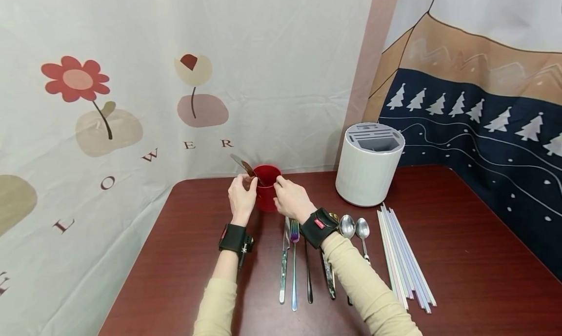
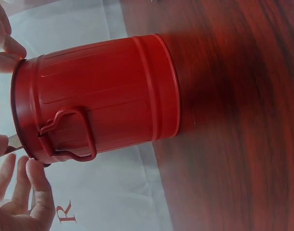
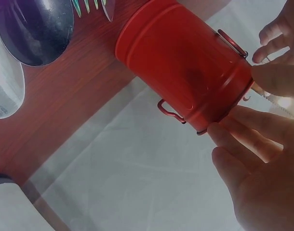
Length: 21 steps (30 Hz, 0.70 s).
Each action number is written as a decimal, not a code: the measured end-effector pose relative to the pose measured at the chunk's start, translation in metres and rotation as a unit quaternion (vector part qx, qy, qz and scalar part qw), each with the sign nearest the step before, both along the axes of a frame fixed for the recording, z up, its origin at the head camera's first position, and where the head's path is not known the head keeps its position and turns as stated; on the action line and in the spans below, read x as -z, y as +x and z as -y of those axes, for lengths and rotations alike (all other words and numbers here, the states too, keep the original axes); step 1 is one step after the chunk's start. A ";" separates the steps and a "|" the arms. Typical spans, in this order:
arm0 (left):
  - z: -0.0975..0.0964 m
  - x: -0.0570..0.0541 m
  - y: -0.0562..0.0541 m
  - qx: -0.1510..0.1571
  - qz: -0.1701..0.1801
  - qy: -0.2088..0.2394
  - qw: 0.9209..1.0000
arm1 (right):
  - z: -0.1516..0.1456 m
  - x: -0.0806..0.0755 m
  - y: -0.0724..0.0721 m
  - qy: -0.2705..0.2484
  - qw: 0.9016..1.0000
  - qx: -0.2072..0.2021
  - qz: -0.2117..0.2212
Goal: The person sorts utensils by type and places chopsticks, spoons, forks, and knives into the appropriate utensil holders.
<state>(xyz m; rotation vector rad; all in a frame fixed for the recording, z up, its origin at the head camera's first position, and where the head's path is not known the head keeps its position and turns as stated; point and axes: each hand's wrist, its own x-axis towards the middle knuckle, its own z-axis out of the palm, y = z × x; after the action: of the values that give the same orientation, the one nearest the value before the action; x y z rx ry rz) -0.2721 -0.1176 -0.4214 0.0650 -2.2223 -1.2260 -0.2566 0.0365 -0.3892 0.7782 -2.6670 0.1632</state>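
Note:
A red metal bucket (image 1: 266,199) with small wire handles (image 2: 72,134) stands at the table's back edge. My right hand (image 1: 293,198) grips its rim from the right, thumb and fingers at the lip in the right wrist view. At the left of the rim, my left hand (image 1: 243,198) pinches a serrated knife (image 1: 244,165). Its blade points up and to the left, and its brown handle slants down into the bucket mouth. The handle's lower end is hidden inside. In the left wrist view, the left fingers (image 2: 38,178) are right beside the rim.
A table knife (image 1: 284,263), a rainbow fork (image 1: 294,258) and several spoons (image 1: 347,226) lie in front, partly under the right forearm. Pastel sticks (image 1: 406,263) lie further right. Behind them stands a white slotted holder (image 1: 369,175). A printed curtain (image 1: 285,82) hangs behind the table.

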 end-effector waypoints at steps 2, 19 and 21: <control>0.001 0.000 0.002 0.006 0.010 -0.005 1.000 | 0.000 0.000 0.000 0.002 1.000 0.001 -0.001; 0.002 0.008 0.039 0.062 0.034 -0.094 0.993 | -0.001 0.001 -0.002 0.008 1.000 -0.002 0.006; 0.000 0.011 0.044 0.071 0.038 -0.111 0.991 | -0.001 0.001 -0.002 0.007 1.000 -0.004 0.006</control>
<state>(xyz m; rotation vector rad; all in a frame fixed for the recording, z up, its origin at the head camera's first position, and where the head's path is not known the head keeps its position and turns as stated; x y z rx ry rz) -0.2279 -0.1178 -0.4329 -0.1386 -2.4511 -1.0547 -0.2582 0.0376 -0.3904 0.7945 -2.6804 0.1511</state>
